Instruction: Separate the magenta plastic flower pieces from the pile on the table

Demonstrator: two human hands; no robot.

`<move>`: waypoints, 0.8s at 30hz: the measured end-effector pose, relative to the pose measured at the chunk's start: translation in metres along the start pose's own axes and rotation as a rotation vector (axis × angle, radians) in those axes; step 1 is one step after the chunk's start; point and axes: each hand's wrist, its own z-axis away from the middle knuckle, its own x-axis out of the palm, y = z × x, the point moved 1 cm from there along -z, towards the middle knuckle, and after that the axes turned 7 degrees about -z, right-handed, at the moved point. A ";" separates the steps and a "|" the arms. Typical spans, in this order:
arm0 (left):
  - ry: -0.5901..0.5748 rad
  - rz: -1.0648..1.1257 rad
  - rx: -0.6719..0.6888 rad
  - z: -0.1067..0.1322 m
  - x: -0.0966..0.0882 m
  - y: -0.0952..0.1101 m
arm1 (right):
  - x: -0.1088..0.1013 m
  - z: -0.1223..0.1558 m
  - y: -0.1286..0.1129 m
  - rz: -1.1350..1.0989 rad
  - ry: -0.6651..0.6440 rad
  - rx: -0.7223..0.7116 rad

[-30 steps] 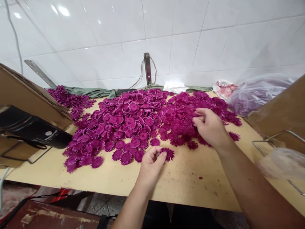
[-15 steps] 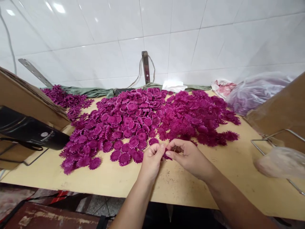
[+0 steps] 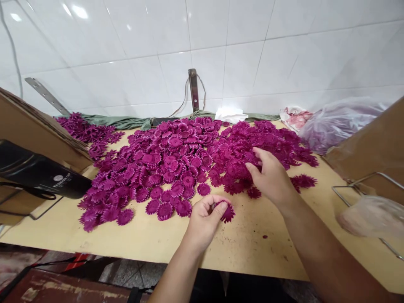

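Between the thumb and fingers of my left hand [image 3: 206, 214] is a purple flower-shaped piece [image 3: 228, 212] with a fringed edge, held just above the table near its front. My right hand [image 3: 269, 174] reaches over the near edge of the right-hand pile [image 3: 252, 141] of such pieces, thumb and forefinger apart, with nothing visible between them. Left of it spreads a larger heap [image 3: 170, 155] of round purple pieces with pale-tipped edges. One round piece [image 3: 203, 189] lies just beyond my left hand.
A black flask [image 3: 47, 170] leans at the left by a cardboard box [image 3: 34, 126]. More purple star-shaped pieces [image 3: 77, 126] lie at the back left. On the right are a filled plastic bag [image 3: 341, 122], another cardboard piece [image 3: 372, 147] and a wire stand [image 3: 344, 194].
My right hand has parted from my left and moved away to the right-hand pile, its fingers opening. The left hand keeps the flower piece, now in plain view. A small dark speck shows on the table.
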 end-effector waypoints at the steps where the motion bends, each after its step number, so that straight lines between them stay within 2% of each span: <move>1: 0.010 -0.008 -0.002 -0.002 0.000 0.000 | 0.001 0.008 -0.007 0.008 -0.025 -0.053; 4: 0.074 -0.015 0.008 -0.006 0.001 -0.003 | 0.005 0.037 -0.025 -0.080 -0.195 -0.128; 8: 0.081 0.029 -0.008 -0.010 0.003 -0.008 | 0.015 0.064 -0.034 -0.192 -0.377 -0.059; 12: 0.127 -0.014 -0.009 -0.013 0.003 -0.011 | 0.021 0.067 -0.028 -0.367 -0.461 0.139; 15: 0.092 -0.031 0.025 -0.012 0.000 -0.010 | 0.022 0.065 -0.025 -0.435 -0.514 0.172; 19: 0.011 -0.041 0.045 -0.009 -0.001 -0.008 | 0.020 0.066 -0.024 -0.388 -0.440 0.095; 24: 0.067 -0.087 0.067 -0.004 -0.002 -0.006 | 0.019 0.062 -0.021 -0.307 -0.313 0.040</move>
